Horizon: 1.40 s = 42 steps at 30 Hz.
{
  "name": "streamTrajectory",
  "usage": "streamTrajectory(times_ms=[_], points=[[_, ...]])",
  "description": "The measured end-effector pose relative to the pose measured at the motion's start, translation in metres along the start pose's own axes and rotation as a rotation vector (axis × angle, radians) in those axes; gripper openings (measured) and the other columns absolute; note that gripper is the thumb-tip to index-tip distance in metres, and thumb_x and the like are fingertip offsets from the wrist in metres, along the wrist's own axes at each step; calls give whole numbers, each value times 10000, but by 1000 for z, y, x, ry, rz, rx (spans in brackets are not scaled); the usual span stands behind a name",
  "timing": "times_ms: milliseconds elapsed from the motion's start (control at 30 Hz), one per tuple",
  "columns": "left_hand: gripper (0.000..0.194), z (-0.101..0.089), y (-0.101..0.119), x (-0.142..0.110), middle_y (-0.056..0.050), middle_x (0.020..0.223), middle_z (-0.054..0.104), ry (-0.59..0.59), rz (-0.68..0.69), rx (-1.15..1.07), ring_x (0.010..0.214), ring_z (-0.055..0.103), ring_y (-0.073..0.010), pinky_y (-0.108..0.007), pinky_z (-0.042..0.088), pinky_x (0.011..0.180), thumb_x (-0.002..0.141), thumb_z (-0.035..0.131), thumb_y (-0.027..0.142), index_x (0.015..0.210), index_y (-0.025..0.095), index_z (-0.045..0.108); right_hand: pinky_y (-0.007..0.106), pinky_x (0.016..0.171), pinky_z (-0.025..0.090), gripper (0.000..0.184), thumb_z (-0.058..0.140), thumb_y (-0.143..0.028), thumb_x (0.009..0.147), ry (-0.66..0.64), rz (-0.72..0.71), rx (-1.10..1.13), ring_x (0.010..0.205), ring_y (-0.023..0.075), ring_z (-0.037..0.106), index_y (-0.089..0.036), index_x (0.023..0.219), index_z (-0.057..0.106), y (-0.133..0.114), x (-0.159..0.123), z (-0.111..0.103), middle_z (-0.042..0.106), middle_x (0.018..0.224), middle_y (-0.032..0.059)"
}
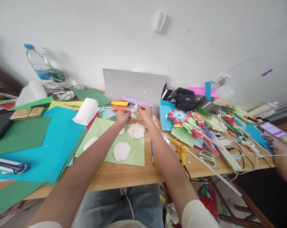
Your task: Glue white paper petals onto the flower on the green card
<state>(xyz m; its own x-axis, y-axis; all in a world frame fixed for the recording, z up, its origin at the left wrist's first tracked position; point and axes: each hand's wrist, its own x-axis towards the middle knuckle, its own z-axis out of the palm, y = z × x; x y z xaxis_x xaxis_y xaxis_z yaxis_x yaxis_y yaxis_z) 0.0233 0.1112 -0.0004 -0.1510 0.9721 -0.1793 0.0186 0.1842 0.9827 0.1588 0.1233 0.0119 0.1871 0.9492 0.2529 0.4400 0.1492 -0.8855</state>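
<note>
My right hand [145, 112] pinches a small piece of white paper [136, 107] near the back of the table. Just left of it, my left hand [123, 116] is closed, fingertips together; what they hold, if anything, is too small to make out. White scraps [133, 116] lie between the hands. Below them, a light green sheet [136, 156] carries several white paper rounds; one round [122, 151] has a plain edge, another [136, 130] a notched one. My left forearm partly covers the other rounds. A thin blue brush [152, 152] lies beside the sheet.
Blue sheets [65, 129], a white tissue pack [86, 111] and a stapler [9, 165] lie left. Rightward are paper flowers [178, 117], a yellow glue gun [181, 150], scissors [207, 158] and cables. A grey board [134, 87] leans behind. Another person's hand [282, 152] is far right.
</note>
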Motion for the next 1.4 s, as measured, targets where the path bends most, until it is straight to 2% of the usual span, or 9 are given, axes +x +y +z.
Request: streamTrajectory(times_ms=[200, 367, 433, 567, 667, 867, 967, 1133, 1400], points=[[57, -10, -5, 16, -105, 712, 686, 86, 100, 300, 852, 666, -280, -359, 489, 836, 636, 659, 138, 599, 169, 629, 227, 571, 420, 265, 639, -407, 695, 39, 135, 213, 616, 109, 554, -168, 793, 695, -10, -11, -19, 671, 721, 10], [277, -18, 8, -11, -115, 978, 697, 127, 234, 371, 1058, 608, -273, -394, 424, 982, 740, 620, 225, 1002, 157, 681, 188, 480, 352, 319, 800, -391, 537, -129, 342, 564, 554, 61, 502, -181, 747, 684, -24, -43, -42, 653, 727, -8], [297, -21, 14, -35, -102, 1000, 688, 5, 302, 248, 956, 628, -243, -394, 494, 896, 816, 577, 361, 1010, 164, 685, 180, 460, 331, 335, 833, -380, 510, -198, 383, 632, 547, 55, 492, -177, 734, 690, -27, -57, -48, 654, 723, -6], [395, -22, 23, -78, -94, 982, 685, -369, 95, -128, 875, 643, -204, -359, 569, 773, 712, 715, 476, 942, 156, 703, 170, 461, 343, 320, 843, -377, 538, -317, 436, 702, 555, 54, 501, -175, 746, 706, -28, -79, -54, 663, 733, 3], [361, -22, 23, -90, -71, 851, 692, -398, 42, -214, 828, 656, -186, -363, 577, 790, 640, 793, 431, 842, 146, 702, 178, 492, 394, 306, 834, -378, 558, -354, 469, 699, 571, 63, 532, -181, 753, 704, -27, -89, -55, 680, 759, 9], [324, -27, 12, -90, -46, 716, 692, -338, 8, -167, 692, 683, -173, -371, 586, 783, 609, 823, 395, 749, 139, 682, 254, 619, 532, 385, 738, -532, 676, -251, 343, 527, 693, 131, 634, -192, 856, 722, -31, -106, -55, 704, 827, 48], [345, -29, 8, -93, -61, 709, 710, -343, 5, -135, 698, 698, -188, -382, 586, 804, 617, 826, 402, 784, 135, 685, 281, 644, 553, 375, 797, -469, 627, -217, 272, 419, 708, 151, 654, -191, 866, 718, -30, -110, -50, 705, 788, 35], [351, -28, 8, -100, -67, 729, 721, -368, -15, -167, 711, 701, -188, -381, 591, 808, 625, 826, 390, 815, 132, 683, 314, 706, 569, 300, 788, -414, 627, -190, 274, 485, 640, 135, 645, -176, 794, 715, -23, -113, -45, 694, 711, 10], [355, -37, 5, -103, -81, 798, 723, -394, -8, -171, 755, 707, -214, -400, 594, 780, 634, 810, 401, 840, 140, 684, 311, 703, 577, 322, 799, -401, 634, -218, 229, 484, 710, 148, 660, -204, 881, 739, -23, -120, -47, 726, 814, 24]])
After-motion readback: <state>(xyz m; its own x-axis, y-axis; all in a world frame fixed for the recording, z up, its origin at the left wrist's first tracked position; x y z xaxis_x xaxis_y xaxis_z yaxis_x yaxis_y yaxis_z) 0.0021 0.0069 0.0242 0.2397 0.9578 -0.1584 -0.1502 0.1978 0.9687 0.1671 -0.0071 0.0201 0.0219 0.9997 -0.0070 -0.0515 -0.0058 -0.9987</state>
